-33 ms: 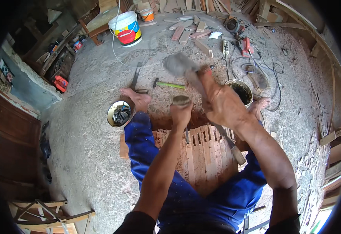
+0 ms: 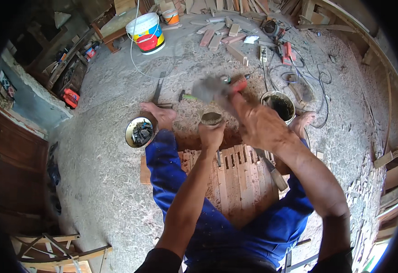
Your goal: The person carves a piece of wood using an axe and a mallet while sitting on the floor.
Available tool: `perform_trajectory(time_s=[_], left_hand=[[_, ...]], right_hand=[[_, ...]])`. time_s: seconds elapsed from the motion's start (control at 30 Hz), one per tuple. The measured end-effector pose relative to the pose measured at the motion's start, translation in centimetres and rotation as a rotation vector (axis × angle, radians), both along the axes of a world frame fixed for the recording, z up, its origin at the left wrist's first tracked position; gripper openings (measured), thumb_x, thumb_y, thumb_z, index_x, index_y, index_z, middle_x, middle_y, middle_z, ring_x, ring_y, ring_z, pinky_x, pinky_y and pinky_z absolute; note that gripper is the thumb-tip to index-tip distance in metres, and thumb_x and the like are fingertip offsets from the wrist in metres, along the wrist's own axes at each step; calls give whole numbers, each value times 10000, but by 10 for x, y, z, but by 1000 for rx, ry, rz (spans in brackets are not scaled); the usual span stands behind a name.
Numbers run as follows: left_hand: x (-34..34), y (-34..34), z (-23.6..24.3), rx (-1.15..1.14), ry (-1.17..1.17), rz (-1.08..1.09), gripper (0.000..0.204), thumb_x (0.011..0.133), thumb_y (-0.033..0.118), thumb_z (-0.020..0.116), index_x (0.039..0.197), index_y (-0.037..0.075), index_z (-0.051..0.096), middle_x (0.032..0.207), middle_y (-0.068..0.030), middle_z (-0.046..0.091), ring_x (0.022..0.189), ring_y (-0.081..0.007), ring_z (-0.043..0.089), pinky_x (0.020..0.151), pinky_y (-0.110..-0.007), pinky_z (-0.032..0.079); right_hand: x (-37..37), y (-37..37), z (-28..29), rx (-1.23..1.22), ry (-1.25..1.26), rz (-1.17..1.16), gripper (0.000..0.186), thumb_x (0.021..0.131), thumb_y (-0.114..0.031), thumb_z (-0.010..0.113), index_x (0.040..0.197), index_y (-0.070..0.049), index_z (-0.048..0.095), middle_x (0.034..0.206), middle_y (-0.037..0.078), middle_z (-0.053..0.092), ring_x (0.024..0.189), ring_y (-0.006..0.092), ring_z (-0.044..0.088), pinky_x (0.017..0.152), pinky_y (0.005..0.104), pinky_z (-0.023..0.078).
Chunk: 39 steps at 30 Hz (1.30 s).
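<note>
Lower than in the earlier frame, the blurred grey head of the mallet [image 2: 205, 89] is now covering more of the green-handled hammer [image 2: 189, 96] on the floor, while the left hand [image 2: 211, 135] is staying almost where it was. Fingers of the left hand are closing snugly around the chisel [image 2: 211, 119], its round butt showing above the fist. The right hand [image 2: 266, 123] is gripping the mallet, its fingertips mostly hidden from view. Between the legs, the wooden strips [image 2: 224, 191] are lying side by side, several showing dark slots near their far ends, with the chisel's blade standing over them.
</note>
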State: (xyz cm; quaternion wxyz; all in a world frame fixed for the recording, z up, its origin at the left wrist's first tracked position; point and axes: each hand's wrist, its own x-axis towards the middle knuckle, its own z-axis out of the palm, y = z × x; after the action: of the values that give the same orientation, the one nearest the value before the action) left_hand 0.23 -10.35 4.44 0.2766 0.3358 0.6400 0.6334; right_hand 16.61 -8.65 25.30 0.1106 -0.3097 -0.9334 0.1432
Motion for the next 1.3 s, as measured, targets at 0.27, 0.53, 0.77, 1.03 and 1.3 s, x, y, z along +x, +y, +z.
perform_trajectory(time_s=[0.27,0.53,0.77,1.03,1.3], left_hand=[[43,-35,4,371,329,206,122,838,69,743,885,-7,659,765,-66,683,657,-175,657,610,-303,517],[-5,55,-39,37,-13,96,213,841,80,746,665,35,635,540,-3,531,397,-119,475,361,-307,348],[-46,55,-41,-287,-420,-30,213,856,67,713,683,53,588,578,-25,541,403,-122,472,352,-295,329],[-53,69,-28,-350,-465,-11,160,823,84,695,719,78,574,606,-39,542,410,-132,472,364,-311,334],[-29,94,-41,-347,-430,-47,219,807,82,671,652,100,517,571,-29,496,430,-140,472,390,-322,350]], right_hand=[[88,-63,-88,-492,279,-187,567,795,-74,686,1310,23,469,947,254,685,912,405,694,772,493,537],[125,-141,-198,-1239,533,-620,501,815,-97,702,1261,32,512,684,78,627,540,172,591,495,332,493],[133,-145,-207,-1476,535,-618,515,816,-85,679,1288,6,496,669,72,601,454,156,551,421,307,470],[141,-141,-220,-1617,700,-629,599,799,-81,699,1358,-53,484,707,42,537,425,143,528,376,290,470],[145,-136,-218,-1580,704,-703,608,796,-58,692,1361,-40,467,672,33,521,432,150,517,395,297,466]])
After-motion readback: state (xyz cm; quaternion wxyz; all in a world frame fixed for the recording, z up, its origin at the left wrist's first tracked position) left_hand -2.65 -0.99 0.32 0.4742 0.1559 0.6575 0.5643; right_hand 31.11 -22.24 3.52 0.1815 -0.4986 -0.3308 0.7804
